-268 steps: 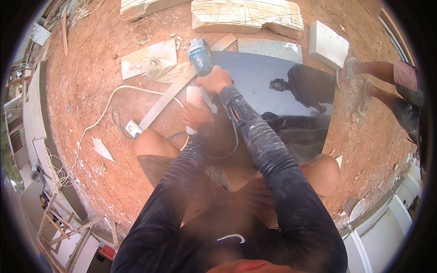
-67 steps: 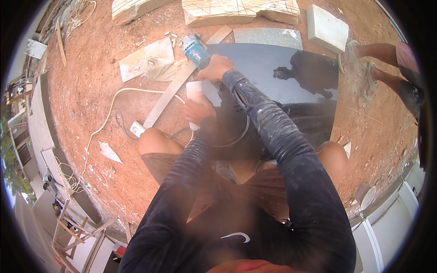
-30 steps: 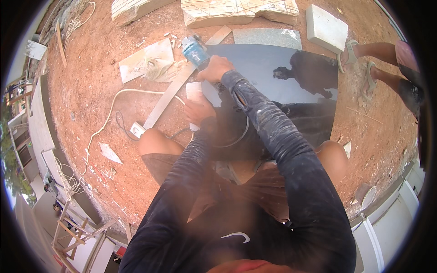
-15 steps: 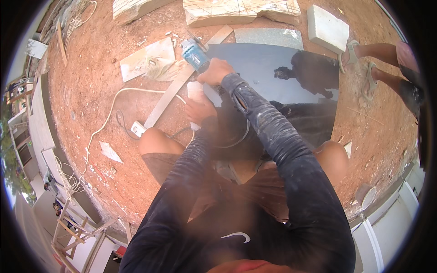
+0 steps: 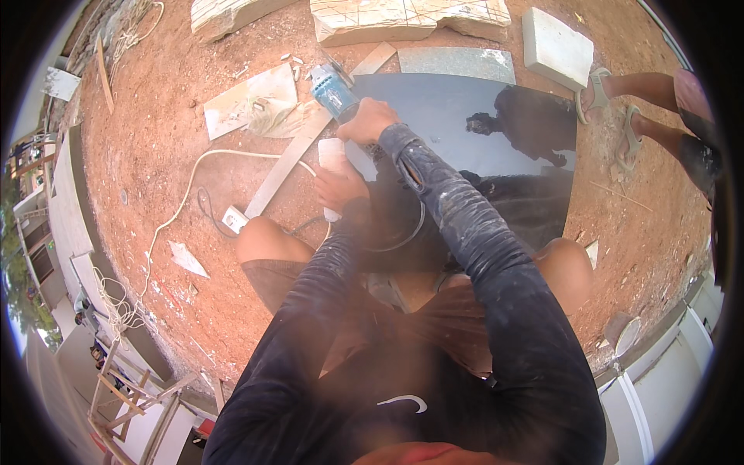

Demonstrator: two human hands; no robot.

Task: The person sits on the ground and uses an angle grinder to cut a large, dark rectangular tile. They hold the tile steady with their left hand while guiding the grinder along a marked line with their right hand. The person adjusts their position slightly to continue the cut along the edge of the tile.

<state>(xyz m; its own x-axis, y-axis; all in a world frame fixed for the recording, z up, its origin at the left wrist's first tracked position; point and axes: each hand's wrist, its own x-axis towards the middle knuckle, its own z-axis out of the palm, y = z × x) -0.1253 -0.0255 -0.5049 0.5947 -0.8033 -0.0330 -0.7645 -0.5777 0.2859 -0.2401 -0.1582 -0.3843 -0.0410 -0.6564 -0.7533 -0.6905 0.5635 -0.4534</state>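
My right hand [image 5: 370, 122] is wrapped round the body of a blue angle grinder [image 5: 334, 91], whose metal head points away to the far left. The grinder is at the far left corner of a glossy black stone slab [image 5: 434, 108], which mirrors a person and the sky. Nearer to me, my left hand [image 5: 341, 188] is closed round a white elongated piece [image 5: 333, 155] beside the slab's left edge. I cannot make out exactly what that piece is. My right forearm crosses above the slab and hides part of it.
A pale cord [image 5: 194, 167] curves over the reddish dirt, near a white socket block [image 5: 235, 219]. A narrow strip [image 5: 279, 177] and pale tile offcuts [image 5: 271, 93] lie left. Beyond the slab are a grey strip [image 5: 457, 62] and a white block [image 5: 556, 46]. Another person's sandalled foot [image 5: 595, 93] is right.
Almost nothing differs. Both hands keep their holds, and the grinder stays near the slab's far left corner.
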